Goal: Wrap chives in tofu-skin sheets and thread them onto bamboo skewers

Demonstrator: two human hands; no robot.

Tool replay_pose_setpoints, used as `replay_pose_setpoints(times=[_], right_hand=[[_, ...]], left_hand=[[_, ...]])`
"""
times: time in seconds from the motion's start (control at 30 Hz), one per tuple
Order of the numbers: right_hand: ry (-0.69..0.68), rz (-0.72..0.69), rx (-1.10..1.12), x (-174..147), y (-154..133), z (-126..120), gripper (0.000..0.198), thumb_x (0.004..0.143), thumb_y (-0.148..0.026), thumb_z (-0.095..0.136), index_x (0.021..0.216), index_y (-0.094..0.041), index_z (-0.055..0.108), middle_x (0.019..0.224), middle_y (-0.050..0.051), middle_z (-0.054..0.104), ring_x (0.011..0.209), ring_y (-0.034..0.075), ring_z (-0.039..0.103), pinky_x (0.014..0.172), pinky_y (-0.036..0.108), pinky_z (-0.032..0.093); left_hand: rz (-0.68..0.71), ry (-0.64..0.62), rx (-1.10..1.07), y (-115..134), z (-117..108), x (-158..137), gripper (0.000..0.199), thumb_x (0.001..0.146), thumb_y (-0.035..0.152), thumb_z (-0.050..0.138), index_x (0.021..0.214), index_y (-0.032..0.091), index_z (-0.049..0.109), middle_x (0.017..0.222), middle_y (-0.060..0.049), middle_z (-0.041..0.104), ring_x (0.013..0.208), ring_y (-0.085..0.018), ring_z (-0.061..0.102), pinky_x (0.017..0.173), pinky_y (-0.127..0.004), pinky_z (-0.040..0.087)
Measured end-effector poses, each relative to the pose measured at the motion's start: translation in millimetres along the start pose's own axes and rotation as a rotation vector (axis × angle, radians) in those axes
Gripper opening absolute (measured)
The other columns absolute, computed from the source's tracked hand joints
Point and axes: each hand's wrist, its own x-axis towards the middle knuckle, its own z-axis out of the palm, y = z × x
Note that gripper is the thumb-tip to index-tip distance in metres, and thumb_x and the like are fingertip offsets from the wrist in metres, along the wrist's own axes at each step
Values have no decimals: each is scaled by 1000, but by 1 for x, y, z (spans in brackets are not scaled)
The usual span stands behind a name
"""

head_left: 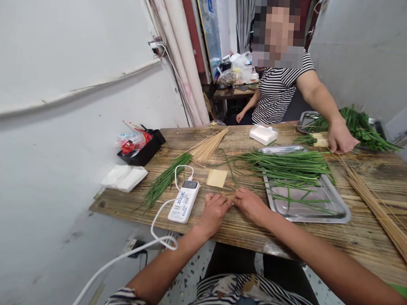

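My left hand (217, 212) and my right hand (250, 206) meet near the table's front edge. The fingers of both are closed in a pinch on a small tan tofu skin sheet (227, 197), mostly covered by the fingertips. Just beyond them lies a square, pale yellow tofu skin sheet (216, 177). A long chive strand (229, 165) trails on the wood above my right hand. To the right, a bundle of green chives (288, 164) rests across a metal tray (308, 209). A bunch of chives (169, 180) lies at left, beside fanned-out bamboo skewers (209, 146).
A white power bank (184, 202) with a cable sits left of my hands. Farther left are a black box (143, 151) and white tissues (124, 177). Across the wooden table (240, 230), a co-worker's hand (342, 135) is over a heaped tray. Long sticks (379, 207) lie at right.
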Motion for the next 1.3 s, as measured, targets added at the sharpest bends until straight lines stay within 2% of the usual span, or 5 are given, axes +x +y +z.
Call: replay_pose_setpoints(times=[0.2, 0.43, 0.93, 1.07, 1.3], right_hand=[[-10, -5, 9, 0, 0, -4, 34, 96, -26, 40, 72, -16, 62, 79, 5, 55, 79, 17, 43, 70, 30, 33], [54, -62, -98, -2, -5, -4, 27, 96, -25, 40, 90, -14, 63, 82, 6, 58, 83, 19, 45, 74, 32, 35], [14, -34, -77, -2, -5, -9, 31, 98, -22, 34, 84, -15, 61, 81, 5, 55, 79, 18, 44, 71, 31, 33], [-2, -50, -50, 2, 2, -10, 27, 96, -24, 39, 86, -16, 63, 80, 5, 57, 79, 18, 43, 68, 30, 31], [-83, -83, 76, 13, 19, -7, 32, 93, -24, 45, 66, -16, 61, 72, 3, 56, 69, 14, 41, 66, 29, 27]], left_hand=[[33, 75, 21, 1, 3, -1, 18, 95, 20, 44, 93, 20, 62, 90, -3, 66, 87, -17, 52, 79, -36, 27], [28, -10, -44, -4, 2, 5, 22, 94, 16, 43, 88, 18, 64, 85, -4, 66, 86, -18, 52, 79, -37, 29], [-43, -94, -142, -7, -11, 20, 24, 91, 18, 49, 80, 23, 70, 80, -3, 66, 82, -17, 52, 75, -36, 26], [-53, -3, -167, -10, -2, 15, 22, 91, 17, 50, 87, 24, 71, 85, -3, 68, 81, -17, 54, 73, -34, 27], [56, 212, -79, -9, 10, -2, 22, 95, 22, 44, 96, 21, 66, 94, -3, 70, 87, -16, 58, 81, -36, 28]])
